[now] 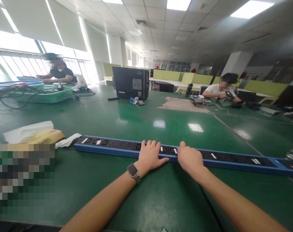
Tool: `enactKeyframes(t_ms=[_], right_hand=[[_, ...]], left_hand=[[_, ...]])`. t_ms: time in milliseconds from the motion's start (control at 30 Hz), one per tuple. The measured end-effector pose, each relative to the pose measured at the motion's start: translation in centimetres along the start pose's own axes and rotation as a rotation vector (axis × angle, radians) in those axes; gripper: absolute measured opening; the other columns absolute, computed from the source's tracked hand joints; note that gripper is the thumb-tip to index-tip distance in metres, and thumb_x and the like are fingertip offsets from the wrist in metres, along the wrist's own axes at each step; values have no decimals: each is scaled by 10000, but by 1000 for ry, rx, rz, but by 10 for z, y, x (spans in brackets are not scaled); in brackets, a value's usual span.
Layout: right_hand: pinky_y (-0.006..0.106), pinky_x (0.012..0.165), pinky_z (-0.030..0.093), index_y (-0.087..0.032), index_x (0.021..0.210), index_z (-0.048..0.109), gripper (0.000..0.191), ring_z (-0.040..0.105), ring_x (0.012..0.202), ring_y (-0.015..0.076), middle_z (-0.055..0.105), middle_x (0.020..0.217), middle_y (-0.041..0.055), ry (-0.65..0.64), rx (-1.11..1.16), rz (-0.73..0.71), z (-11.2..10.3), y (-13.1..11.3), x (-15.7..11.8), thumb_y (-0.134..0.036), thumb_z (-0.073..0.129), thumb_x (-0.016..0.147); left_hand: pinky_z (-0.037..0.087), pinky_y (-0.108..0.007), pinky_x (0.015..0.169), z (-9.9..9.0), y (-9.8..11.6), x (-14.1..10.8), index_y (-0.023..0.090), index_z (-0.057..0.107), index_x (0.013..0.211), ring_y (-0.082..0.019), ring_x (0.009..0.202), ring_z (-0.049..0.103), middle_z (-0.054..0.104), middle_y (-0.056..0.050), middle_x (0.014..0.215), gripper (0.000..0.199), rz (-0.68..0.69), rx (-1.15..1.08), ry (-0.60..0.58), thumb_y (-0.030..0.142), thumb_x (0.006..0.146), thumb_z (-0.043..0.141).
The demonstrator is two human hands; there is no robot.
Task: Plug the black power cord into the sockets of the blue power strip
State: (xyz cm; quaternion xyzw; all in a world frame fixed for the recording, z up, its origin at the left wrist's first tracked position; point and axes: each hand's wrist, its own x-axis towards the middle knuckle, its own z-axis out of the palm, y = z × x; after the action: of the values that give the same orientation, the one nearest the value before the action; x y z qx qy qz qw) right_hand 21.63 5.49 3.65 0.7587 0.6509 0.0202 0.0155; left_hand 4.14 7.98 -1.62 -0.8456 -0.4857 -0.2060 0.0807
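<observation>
A long blue and black power strip [122, 149] lies across the green table, its several sockets facing up and a few white labels stuck between them. My left hand [150, 154], with a watch at the wrist, rests on the middle of the strip, fingers spread over its top and thumb stretched out along the near edge. Just to the right, my right hand [190, 159] is closed in a fist over the sockets. A black power cord [210, 204] runs from beneath my right hand and forearm toward the near table edge; its end inside the fist is hidden.
Tissue packaging [45, 135] and a blurred-out patch lie at the left. Farther back stand a green basket [49, 95] with cables, a black computer case [130, 83] and gloves [136, 101]. Two people sit across the table [100, 116], one on each side.
</observation>
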Motion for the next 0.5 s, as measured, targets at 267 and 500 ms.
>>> enactKeyframes(t_ms=[267,500], right_hand=[[357,719,464,-133,1061,563,325,682,866,284,695,924,167,30,21,-56,2,-5,6,-288,298,953],[270,712,419,-167,1002,623,419,647,873,196,697,938,101,129,191,-20,-31,44,9,-390,271,964]], left_hand=[[417,-422,795,11,25,28,173,593,980,-313,917,585,637,-127,950,650,111,25,-86,764,713,554],[391,-419,821,10,23,24,184,575,1048,-316,949,572,634,-120,976,696,93,33,-106,781,691,568]])
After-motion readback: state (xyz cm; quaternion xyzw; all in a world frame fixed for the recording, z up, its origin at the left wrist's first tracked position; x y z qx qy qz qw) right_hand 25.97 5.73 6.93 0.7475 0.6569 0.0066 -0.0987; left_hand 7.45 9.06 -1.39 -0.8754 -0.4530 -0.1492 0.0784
